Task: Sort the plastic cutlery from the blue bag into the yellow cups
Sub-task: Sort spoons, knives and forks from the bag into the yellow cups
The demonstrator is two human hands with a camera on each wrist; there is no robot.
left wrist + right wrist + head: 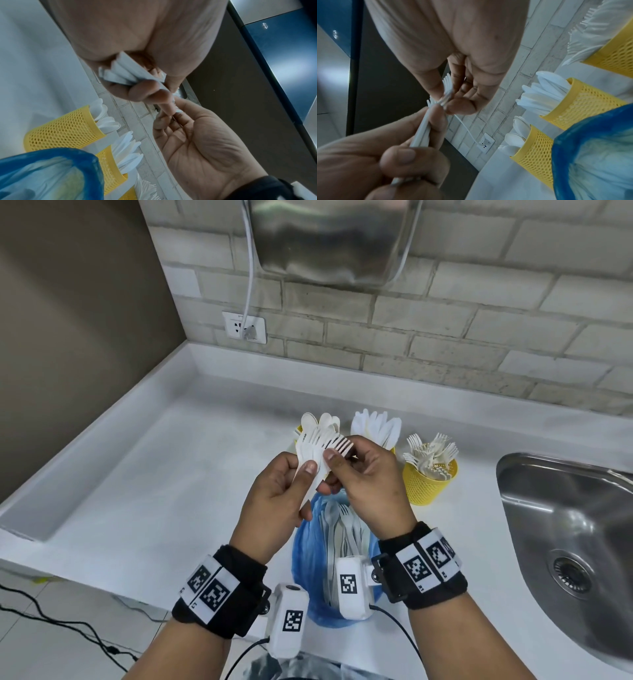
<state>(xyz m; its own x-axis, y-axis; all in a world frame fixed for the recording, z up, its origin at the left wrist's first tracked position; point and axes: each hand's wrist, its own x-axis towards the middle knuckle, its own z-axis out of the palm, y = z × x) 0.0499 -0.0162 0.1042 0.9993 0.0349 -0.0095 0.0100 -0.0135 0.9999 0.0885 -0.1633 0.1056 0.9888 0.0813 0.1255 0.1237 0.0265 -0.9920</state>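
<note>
I judge the sorting well along but not finished. Three yellow cups stand in a row at the far side of the table [171,474]: the spoon cup [534,150] at about eleven o'clock from my hands, mostly hidden behind them in the head view, the knife cup [583,104] at twelve, and the fork cup [428,481] at two, each already crowded with white pieces. The blue bag [308,546] lies at six o'clock, just under my wrists, its mouth open and a fair number of pieces still inside, so plenty is left.

My left hand [277,498] is curled round the handles of a fanned bunch of cutlery [317,448], forks and what look like spoons mixed. My right hand [370,477] pinches a fork [340,445] by its head, thumb against fingers, at the edge of that bunch. The pieces are thin, white and slippery-looking, lying tightly overlapped.
</note>
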